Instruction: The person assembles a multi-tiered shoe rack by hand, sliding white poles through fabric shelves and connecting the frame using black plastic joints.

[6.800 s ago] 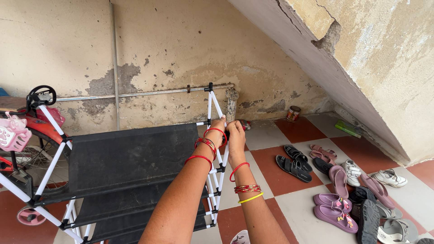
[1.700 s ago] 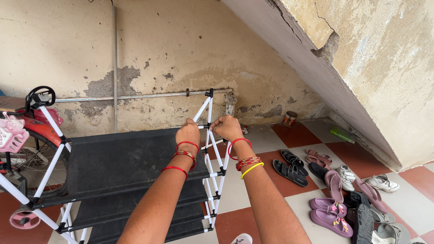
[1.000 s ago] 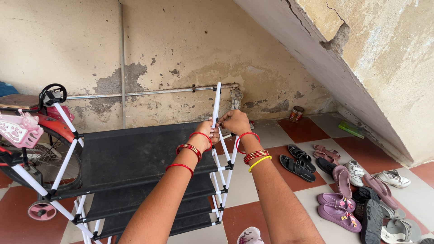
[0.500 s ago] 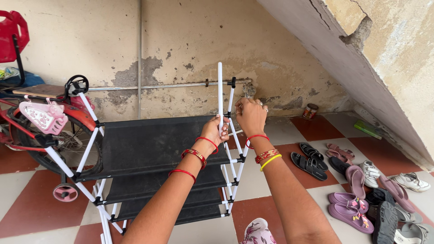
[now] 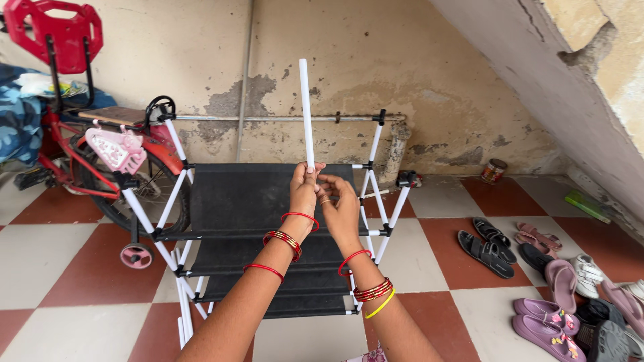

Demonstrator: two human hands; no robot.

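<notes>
While left hand grips white tube upright, right hand loosely curled beside, tube's lower end hidden.

Bare forearms; left hand wears red and gold bangles, right hand adds a yellow one and a finger ring.

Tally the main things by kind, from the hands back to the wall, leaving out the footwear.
white tube, held in the left hand: 1
shoe rack with black shelves: 1
red bicycle: 1
tin can by the wall: 1
Total: 4
</notes>
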